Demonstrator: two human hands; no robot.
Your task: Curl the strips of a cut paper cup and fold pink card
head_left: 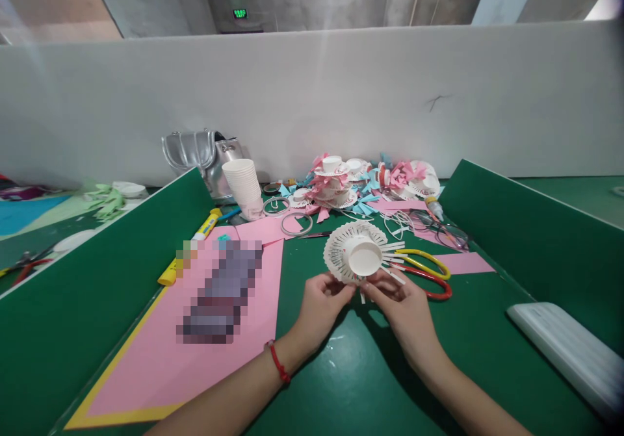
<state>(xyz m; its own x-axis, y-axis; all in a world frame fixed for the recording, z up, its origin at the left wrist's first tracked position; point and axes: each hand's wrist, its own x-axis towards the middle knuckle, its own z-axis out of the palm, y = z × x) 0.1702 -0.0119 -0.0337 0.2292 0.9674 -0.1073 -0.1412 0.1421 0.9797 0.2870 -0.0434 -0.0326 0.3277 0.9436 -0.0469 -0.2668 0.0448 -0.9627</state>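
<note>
A white paper cup with its wall cut into strips and fanned outward is held above the green table. My left hand pinches the curled strips at its lower left edge. My right hand pinches the straight strips at its lower right. A red cord is tied round my left wrist. Yellow and red scissors lie just behind my right hand.
Pink paper sheets lie at left over a yellow sheet, beside a yellow glue stick. A stack of white cups, a silver bag, tape rings and finished pink and blue cup crafts sit at the back. Green dividers flank both sides; a white object rests at right.
</note>
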